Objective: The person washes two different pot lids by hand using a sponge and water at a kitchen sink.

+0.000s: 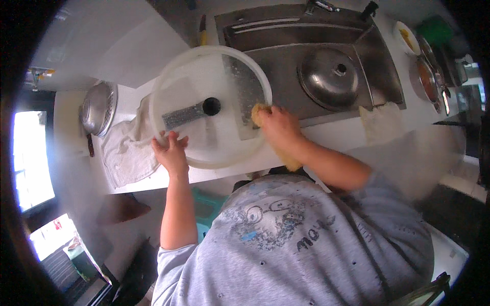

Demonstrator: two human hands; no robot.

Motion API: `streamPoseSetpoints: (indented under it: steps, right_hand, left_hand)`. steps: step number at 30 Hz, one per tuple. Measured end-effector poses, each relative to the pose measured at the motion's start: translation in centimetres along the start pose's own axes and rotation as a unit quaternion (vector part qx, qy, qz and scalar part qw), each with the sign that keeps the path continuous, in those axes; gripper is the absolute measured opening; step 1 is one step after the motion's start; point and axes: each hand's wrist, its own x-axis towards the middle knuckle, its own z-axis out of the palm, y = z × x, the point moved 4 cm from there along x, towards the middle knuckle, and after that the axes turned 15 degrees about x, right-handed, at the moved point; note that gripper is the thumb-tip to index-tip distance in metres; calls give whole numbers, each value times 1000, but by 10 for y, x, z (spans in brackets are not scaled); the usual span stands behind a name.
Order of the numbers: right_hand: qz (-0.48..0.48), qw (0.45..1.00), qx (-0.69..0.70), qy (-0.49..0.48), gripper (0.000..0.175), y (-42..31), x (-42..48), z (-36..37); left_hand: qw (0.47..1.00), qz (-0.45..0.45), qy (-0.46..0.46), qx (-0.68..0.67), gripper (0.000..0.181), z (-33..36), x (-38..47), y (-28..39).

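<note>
A large, clear round lid (206,145) with a pale rim is held up over the counter's front edge and the left part of the sink. At its middle is a dark round spot; whether knob or hole, I cannot tell. My left hand (172,153) grips the rim at the lower left, fingers spread over it. In my right hand (279,126) is a yellowish cloth (260,114), bunched against the rim on the right side. Part of that cloth hangs below my wrist. Through the lid show the white counter and the sink's edge.
A domed metal lid (328,78) lies in the steel sink (383,80). A white towel (130,153) and a metal colander (100,109) are at the left. A pale cloth (381,120) drapes over the sink's front right corner. Bowls and a pan (427,80) stand farther right.
</note>
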Motion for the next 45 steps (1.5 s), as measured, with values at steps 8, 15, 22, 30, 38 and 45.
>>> streamPoseSetpoints:
  steps: [8,15,22,30,38,45]
  right_hand:
    - [-7,971,139,-192,22,-21,-17,-2]
    - [-86,957,179,211,37,35,57,-73]
    - [-91,952,204,209,38,37,58,-45]
    - [-57,926,257,269,36,17,17,-44]
    - [-300,872,272,274,49,2,-31,-75]
    - [-328,899,141,252,31,-17,3,-68]
  left_hand:
    - [1000,-18,10,1,29,3,0,-9]
    - [988,-120,-77,-66,18,10,2,-10]
    - [872,-315,-318,-198,41,22,-25,-4]
    - [842,-271,-351,-307,47,41,-47,20]
    - [808,-285,-352,-378,52,46,-53,25]
    - [829,-286,-362,-316,53,54,-60,31]
